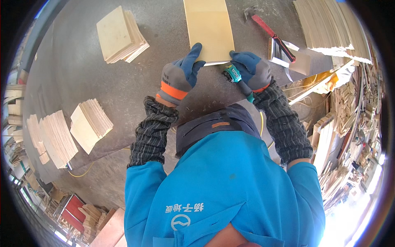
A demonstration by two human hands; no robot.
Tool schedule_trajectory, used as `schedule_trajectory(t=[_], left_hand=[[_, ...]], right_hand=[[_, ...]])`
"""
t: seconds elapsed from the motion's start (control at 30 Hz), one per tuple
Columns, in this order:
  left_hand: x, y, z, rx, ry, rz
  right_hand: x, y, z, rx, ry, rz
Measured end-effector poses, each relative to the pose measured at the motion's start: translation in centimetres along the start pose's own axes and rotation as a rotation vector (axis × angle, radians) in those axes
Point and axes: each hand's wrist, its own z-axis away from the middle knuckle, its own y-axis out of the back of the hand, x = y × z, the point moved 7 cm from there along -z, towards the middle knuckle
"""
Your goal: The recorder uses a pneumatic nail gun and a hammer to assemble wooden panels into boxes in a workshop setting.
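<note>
A pale yellow flat board (210, 31) lies lengthwise on the dark table, its near end toward me. At that end's left corner, my gloved left hand (183, 71) is closed on the board, with the thumb side over its top. My gloved right hand (252, 69) pinches the right corner. A teal and black power tool (233, 74) rests close beside my right hand, its body partly hidden beneath that hand and sleeve. Further right is a hammer (273, 35) with a red and black handle.
Stacks of thin wooden boards stand at the far left (117, 35) and near left (90, 123). A large board stack (329, 24) fills the far right. The hammer lies across a small box (279, 53). Scrap wood (345, 103) is piled beyond the table's right edge.
</note>
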Motion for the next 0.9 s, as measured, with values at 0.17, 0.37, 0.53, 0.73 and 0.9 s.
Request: schedule_trajectory(t=[0.17, 0.37, 0.53, 0.73, 0.9], left_hand=[[-0.1, -0.1, 0.3, 0.041, -0.021, 0.032], [0.4, 0.4, -0.1, -0.01, -0.023, 0.06], [-0.4, -0.1, -0.1, -0.02, 0.002, 0.057], [-0.2, -0.1, -0.1, 0.019, 0.015, 0.081], [-0.3, 0.2, -0.1, 0.024, 0.017, 0.09]], right_hand=[[-0.2, 0.1, -0.2, -0.055, -0.028, -0.021], [-0.2, 0.4, -0.1, -0.035, 0.011, 0.009], [-0.1, 0.2, -0.5, -0.067, -0.013, 0.011], [0.1, 0.4, -0.5, -0.095, 0.039, -0.01], [0.7, 1.2, 0.4, -0.074, -0.095, -0.03]])
